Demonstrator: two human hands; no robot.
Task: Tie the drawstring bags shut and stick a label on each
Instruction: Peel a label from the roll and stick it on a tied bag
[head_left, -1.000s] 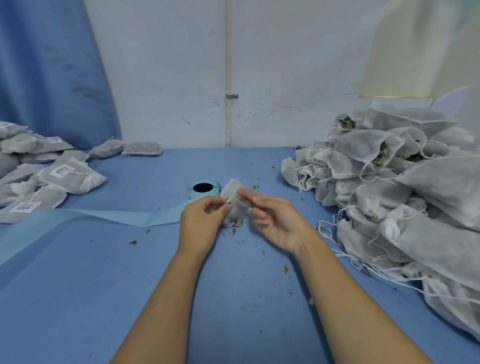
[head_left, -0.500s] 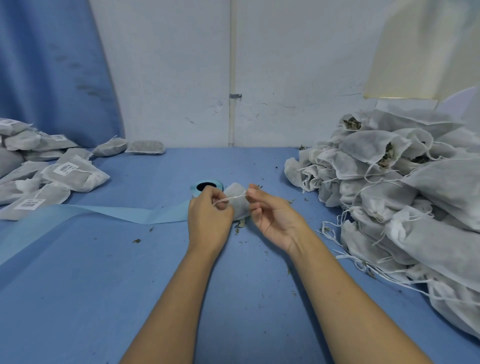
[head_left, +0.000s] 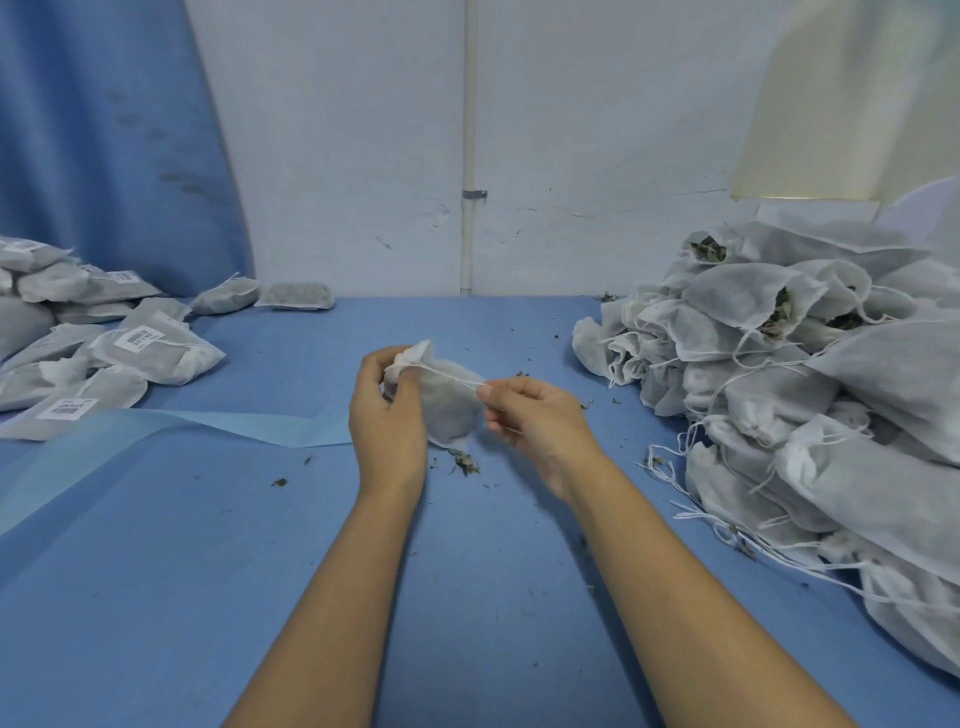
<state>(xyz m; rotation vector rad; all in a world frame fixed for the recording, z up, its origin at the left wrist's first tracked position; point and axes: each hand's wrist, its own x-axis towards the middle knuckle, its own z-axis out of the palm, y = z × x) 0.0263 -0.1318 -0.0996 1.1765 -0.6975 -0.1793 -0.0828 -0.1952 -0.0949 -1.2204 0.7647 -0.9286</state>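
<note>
A small white drawstring bag (head_left: 449, 408) filled with dried leaves hangs above the middle of the blue table. My left hand (head_left: 387, 415) grips its gathered neck at the top. My right hand (head_left: 535, 415) pinches the white drawstring (head_left: 454, 378), which runs taut from the neck to my fingertips. A blue label strip (head_left: 197, 423) trails left across the table; its roll is hidden behind my left hand.
A big heap of open, untied bags (head_left: 810, 374) with loose strings fills the right side. Tied, labelled bags (head_left: 145, 351) lie in a pile at the left, two more (head_left: 296, 295) by the wall. Dried leaf crumbs (head_left: 465, 462) dot the blue table (head_left: 156, 571).
Both hands lifted the bag higher and turned it, so its body now shows between them. My right hand has drawn the string out to the right. The label roll is now hidden.
</note>
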